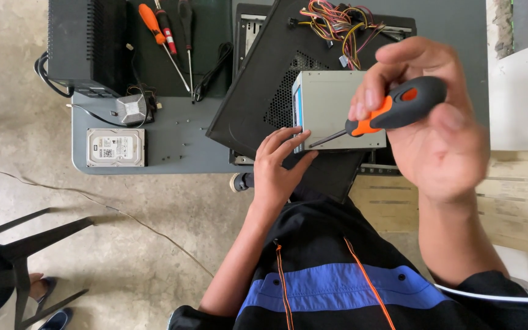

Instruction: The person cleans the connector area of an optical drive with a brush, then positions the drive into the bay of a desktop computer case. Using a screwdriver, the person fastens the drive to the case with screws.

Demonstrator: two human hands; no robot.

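1. Orange-and-black screwdriver (392,111) sits clamped in my right hand (438,131), raised close to the camera, with its thin metal shaft angled down and left toward the grey metal power supply box (331,104).
2. My left hand (279,165) lies open, fingers spread, with its fingertips touching the lower left corner of that box.
3. That box rests on a black computer case panel (258,91), which lies tilted across the grey table (178,140).
4. Behind the box, a bundle of coloured wires (337,21) spills out at the far edge.
5. Well to the left on the table lies a silver hard drive (116,147), with a small grey adapter (132,109) just beyond it.
6. Further back, spare screwdrivers (166,36) with red, orange and black handles rest on a dark surface beside a black box-shaped unit (84,46).
7. My lap, in black clothing with a blue band, fills the bottom of the view.
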